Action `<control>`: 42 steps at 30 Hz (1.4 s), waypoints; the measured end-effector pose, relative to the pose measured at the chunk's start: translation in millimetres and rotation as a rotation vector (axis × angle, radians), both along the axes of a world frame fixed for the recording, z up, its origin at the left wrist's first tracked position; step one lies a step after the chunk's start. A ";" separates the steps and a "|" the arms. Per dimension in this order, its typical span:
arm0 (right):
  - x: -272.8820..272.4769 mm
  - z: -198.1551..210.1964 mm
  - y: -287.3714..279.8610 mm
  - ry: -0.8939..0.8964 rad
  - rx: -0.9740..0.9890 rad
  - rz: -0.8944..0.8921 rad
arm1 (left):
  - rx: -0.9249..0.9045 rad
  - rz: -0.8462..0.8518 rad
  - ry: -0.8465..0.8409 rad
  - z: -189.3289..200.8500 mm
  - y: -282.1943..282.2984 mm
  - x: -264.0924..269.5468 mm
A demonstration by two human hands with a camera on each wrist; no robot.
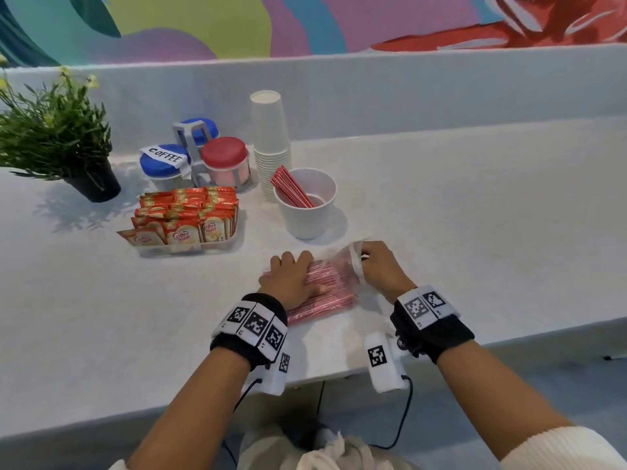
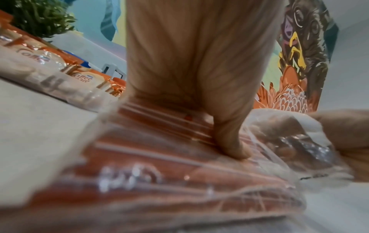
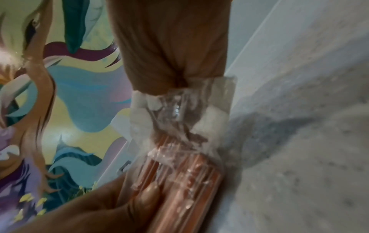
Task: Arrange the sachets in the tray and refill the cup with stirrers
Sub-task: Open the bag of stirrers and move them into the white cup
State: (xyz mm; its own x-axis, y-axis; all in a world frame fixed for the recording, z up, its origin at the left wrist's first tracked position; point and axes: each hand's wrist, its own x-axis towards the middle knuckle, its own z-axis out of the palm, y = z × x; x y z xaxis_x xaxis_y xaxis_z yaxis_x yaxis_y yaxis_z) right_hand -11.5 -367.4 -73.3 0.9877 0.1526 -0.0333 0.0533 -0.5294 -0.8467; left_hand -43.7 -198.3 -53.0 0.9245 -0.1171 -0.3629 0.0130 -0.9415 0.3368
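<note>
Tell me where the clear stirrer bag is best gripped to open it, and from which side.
Grip the bag of stirrers at its loose, twisted plastic end, coming from the right, where the right hand already pinches it. The stirrers stop short there, leaving only empty film; the left hand pressing flat on the filled part steadies it.

You face a white speckled counter (image 1: 475,232) with a low white backsplash (image 1: 407,89) along its far edge. Behind it, a colourful mural wall (image 1: 237,22). Grey floor (image 1: 509,385) shows below the near edge.
</note>
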 end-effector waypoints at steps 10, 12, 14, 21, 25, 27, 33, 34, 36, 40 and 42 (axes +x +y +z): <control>-6.0 2.5 -3.4 0.185 0.270 -0.008 | -0.038 0.022 -0.005 0.0 -1.2 1.1; -6.1 1.2 0.6 0.175 0.325 -0.047 | -0.036 0.014 -0.004 0.5 -1.3 1.3; -4.6 3.2 -1.5 0.135 0.322 -0.086 | -0.034 0.011 0.010 0.4 0.8 1.7; -1.7 19.3 -18.2 0.228 0.371 -0.002 | 0.011 0.002 0.028 -1.4 0.9 6.2; -3.7 15.2 -3.7 0.137 0.307 -0.026 | 0.036 -0.009 -0.006 -2.0 -2.0 6.6; -0.4 13.9 -6.2 0.069 0.273 -0.090 | 0.055 -0.014 -0.005 -2.2 0.1 6.8; 8.8 43.0 -19.8 -0.013 0.221 -0.045 | 0.077 -0.020 0.081 12.2 0.0 14.1; 9.4 46.8 -17.9 -0.026 0.198 -0.019 | 0.034 -0.022 0.080 15.5 -3.2 17.0; 9.4 52.6 -11.4 -0.055 0.146 0.009 | -0.053 -0.020 0.050 20.3 -11.1 21.5; 10.9 53.6 -4.4 -0.112 0.159 -0.009 | -0.124 -0.020 -0.050 15.9 -20.8 27.1; 9.9 49.7 -4.0 -0.104 0.298 -0.074 | -0.283 0.004 -0.040 9.5 -21.6 29.7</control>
State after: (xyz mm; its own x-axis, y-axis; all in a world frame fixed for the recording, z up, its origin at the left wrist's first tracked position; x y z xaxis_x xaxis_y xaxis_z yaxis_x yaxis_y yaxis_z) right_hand -1.6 -371.4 -23.6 0.9923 0.0680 0.1038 0.1182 -0.2643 -0.9572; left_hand -14.0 -219.9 -43.6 0.9380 -0.2050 -0.2794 -0.0024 -0.8101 0.5862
